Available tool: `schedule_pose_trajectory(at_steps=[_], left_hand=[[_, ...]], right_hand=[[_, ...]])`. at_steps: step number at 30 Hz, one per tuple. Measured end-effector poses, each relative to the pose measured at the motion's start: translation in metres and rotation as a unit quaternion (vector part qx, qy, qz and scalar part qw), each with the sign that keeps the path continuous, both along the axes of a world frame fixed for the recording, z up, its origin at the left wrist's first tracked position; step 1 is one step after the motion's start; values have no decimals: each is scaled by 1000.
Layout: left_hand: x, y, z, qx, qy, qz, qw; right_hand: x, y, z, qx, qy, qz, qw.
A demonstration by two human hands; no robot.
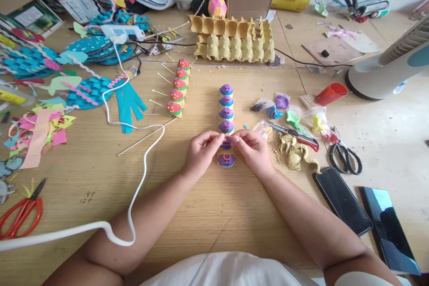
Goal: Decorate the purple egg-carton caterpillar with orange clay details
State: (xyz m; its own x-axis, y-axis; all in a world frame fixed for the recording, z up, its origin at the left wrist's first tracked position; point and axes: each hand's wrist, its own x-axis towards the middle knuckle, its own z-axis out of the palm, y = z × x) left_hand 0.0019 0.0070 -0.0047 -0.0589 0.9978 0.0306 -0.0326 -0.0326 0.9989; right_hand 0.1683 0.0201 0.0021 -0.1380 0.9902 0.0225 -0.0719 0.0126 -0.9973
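A row of purple-and-blue egg-carton cups [226, 114] with small faces runs away from me down the middle of the table. The nearest cup [225, 160] carries an orange loop on its top. My left hand [205, 148] and my right hand [252, 146] meet over the second-nearest cup, both closed in a pinch. Between the fingertips a thin bit of orange clay [228, 136] shows, mostly covered by thumbs and fingers. To the left stands a similar red-and-green row of cups [179, 84], with light-tipped sticks beside it.
Cut egg cartons [239, 47] lie at the back. On the right are bagged coloured clay [294, 118], a utility knife [291, 134], carton scraps [293, 154], black scissors [345, 156] and a phone [343, 200]. A white cable [145, 170] crosses the left side near red scissors [23, 214].
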Motion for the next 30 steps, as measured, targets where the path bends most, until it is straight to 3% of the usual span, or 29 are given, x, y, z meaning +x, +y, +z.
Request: schedule_pose_trajectory(at_steps=[6,14,24,30], left_hand=[[0,1,-1,-3,-9,4,1000],[-3,-1,1,20,19,-6,1000],[-4,-5,2,79,88,-24,993],[-6,-6,1,121,154,-26,980]], right_hand=[[2,-1,-1,-3,9,18,1000],[1,1,-3,-20,100,58,993],[-1,1,-10,-23,82,66,994],[0,2,-10,30,24,41,998]])
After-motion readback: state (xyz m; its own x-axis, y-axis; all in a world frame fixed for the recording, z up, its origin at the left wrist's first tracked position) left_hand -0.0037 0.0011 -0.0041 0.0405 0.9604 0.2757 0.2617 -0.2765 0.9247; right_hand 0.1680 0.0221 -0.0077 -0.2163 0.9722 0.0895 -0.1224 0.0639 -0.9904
